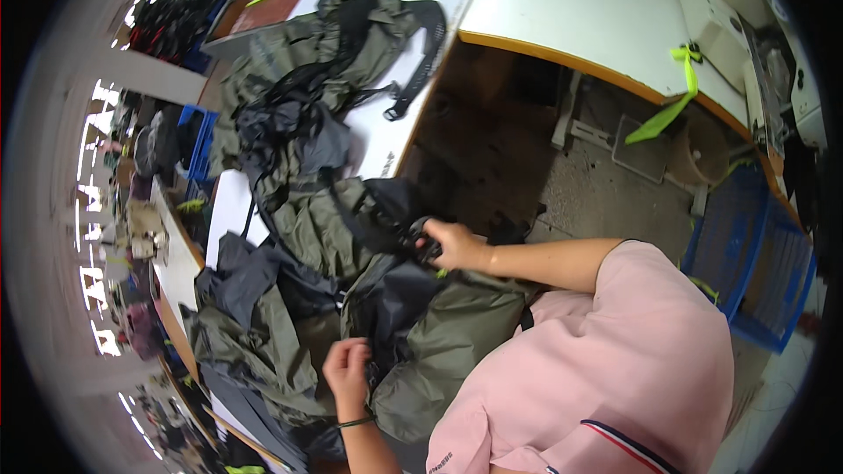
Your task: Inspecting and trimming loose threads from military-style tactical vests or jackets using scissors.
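Note:
A large heap of olive-green and dark grey fabric bags with black straps lies before me, reaching over my lap. My right hand is closed around a bunched black strap at the heap's near edge. Lower down, my left hand has its fingers curled beside an olive panel. Something small and dark shows by those fingertips; whether it is gripped is hidden. A dark grey lining lies between the two hands.
A white table with an orange-brown edge stands ahead to the right, carrying a sewing machine with a neon-yellow strip. Blue plastic crates stand at the right. Another white tabletop lies under the bags.

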Available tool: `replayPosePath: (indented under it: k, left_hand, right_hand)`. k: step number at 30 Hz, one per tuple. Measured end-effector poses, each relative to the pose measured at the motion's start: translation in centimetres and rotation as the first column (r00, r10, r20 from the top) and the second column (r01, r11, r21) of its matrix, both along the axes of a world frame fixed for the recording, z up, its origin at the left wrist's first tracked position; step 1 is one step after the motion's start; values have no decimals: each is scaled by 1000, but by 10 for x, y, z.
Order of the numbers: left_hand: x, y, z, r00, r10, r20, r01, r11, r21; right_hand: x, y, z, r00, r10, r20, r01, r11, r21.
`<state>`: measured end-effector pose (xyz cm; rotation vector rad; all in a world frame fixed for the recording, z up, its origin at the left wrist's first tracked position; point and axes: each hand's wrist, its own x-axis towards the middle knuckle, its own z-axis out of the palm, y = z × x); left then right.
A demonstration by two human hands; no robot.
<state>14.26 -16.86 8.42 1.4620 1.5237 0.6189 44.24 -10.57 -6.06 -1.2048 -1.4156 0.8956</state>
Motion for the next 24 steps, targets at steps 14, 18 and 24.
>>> replayPosePath:
  k: [14,18,24]
  left_hand:
    - [39,228,-65,961,-15,-276,138,890,434]
    - [66,239,-33,967,176,183,-238,880,412]
    - [59,118,28,986,-164,-37,168,951,259]
  right_hand:
    - [43,-17,49,952,100,-289,-163,965,-206]
    - [95,-1,41,967,-106,-233,48,969,-241]
    - [144,-1,81,998,-24,-54,6,951,-308]
